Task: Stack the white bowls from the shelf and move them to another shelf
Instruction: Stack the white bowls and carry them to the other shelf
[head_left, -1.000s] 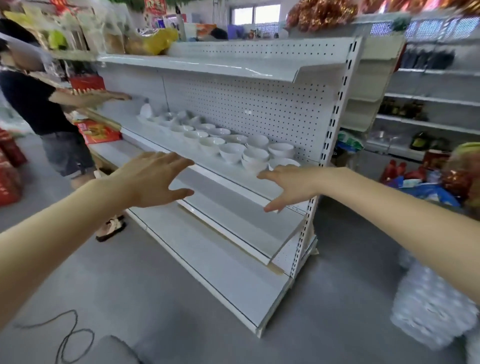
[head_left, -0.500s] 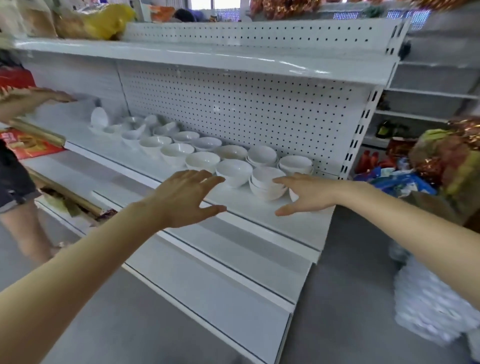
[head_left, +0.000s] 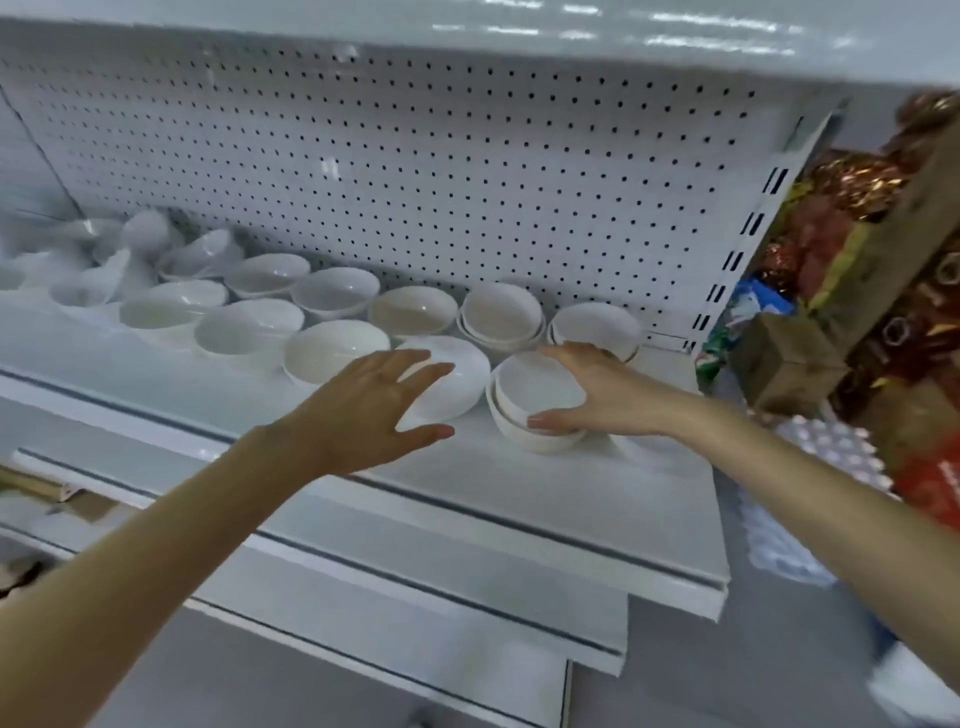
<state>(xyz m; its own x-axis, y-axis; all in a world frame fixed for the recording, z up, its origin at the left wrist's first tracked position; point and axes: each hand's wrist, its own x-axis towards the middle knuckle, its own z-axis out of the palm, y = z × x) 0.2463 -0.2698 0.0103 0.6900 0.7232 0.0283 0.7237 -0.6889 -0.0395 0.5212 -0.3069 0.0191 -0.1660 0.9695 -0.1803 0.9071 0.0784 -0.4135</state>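
Shelving (head_left: 415, 156) of white metal fills the wall ahead, with a pegboard back dotted with holes and a top board (head_left: 467, 31) overhanging it. Below that, the middle shelf (head_left: 597, 499) carries the white bowls (head_left: 249, 327), and two lower shelves (head_left: 415, 592) step out beneath it. Goods are piled to the right of the unit, among them a brown carton (head_left: 779, 358) and red-and-gold packaging (head_left: 857, 182).

The bowls stand upright in loose rows along the middle shelf, their white insides showing. At the far left a few lean over, too blurred to count. Toward the right end some are nested. A rear stack (head_left: 501, 317) sits against the pegboard, with a corner stack (head_left: 595, 325) just beside it. A front stack (head_left: 540, 400) of two bowls, one inside the other, sits nearer the shelf edge. Just left of the front stack is a wide single bowl (head_left: 457, 384).

The right hand (head_left: 608, 395) grasps the front stack, which rests on the shelf. Its thumb (head_left: 545, 419) presses on the near wall and its fingers (head_left: 566, 353) curve over the far rim. The left hand (head_left: 363, 410) is released, with its fingers (head_left: 415, 371) straight and spread wide over the near edge of the wide bowl and its thumb pointing out to the side. I cannot tell whether those fingertips touch the bowl.
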